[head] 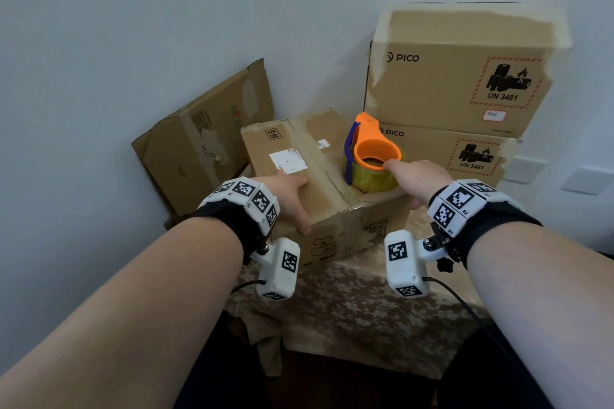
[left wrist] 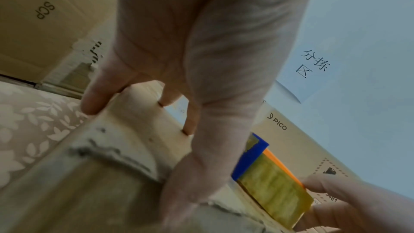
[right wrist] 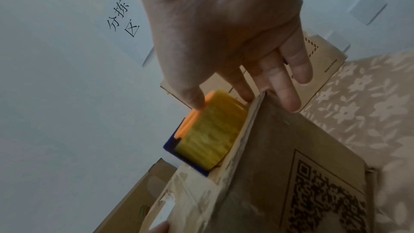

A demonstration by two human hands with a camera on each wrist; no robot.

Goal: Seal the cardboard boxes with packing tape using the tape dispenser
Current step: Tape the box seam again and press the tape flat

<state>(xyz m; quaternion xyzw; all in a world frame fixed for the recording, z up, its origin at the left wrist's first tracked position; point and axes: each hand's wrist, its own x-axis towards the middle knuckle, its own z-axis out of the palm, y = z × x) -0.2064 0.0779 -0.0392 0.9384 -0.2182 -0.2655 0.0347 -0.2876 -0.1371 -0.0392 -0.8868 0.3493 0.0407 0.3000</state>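
Observation:
A worn cardboard box (head: 325,176) sits on the table, old tape along its top seam. An orange tape dispenser (head: 365,139) with a blue blade and a yellowish roll lies flat on the box's right end. My left hand (head: 295,202) rests on the box top with straight fingers, its thumb down over the front edge; the left wrist view shows this hand (left wrist: 201,59) on the box (left wrist: 112,174). My right hand (head: 412,179) reaches the dispenser. Its thumb touches the orange rim and its fingers lie straight past the roll (right wrist: 208,135) and the box edge (right wrist: 253,112).
Two taped PICO boxes (head: 458,76) are stacked at the back right, right behind the dispenser. An opened carton (head: 199,143) leans on the wall at the left. A floral cloth (head: 349,309) covers the table in front. White wall plates (head: 528,169) sit far right.

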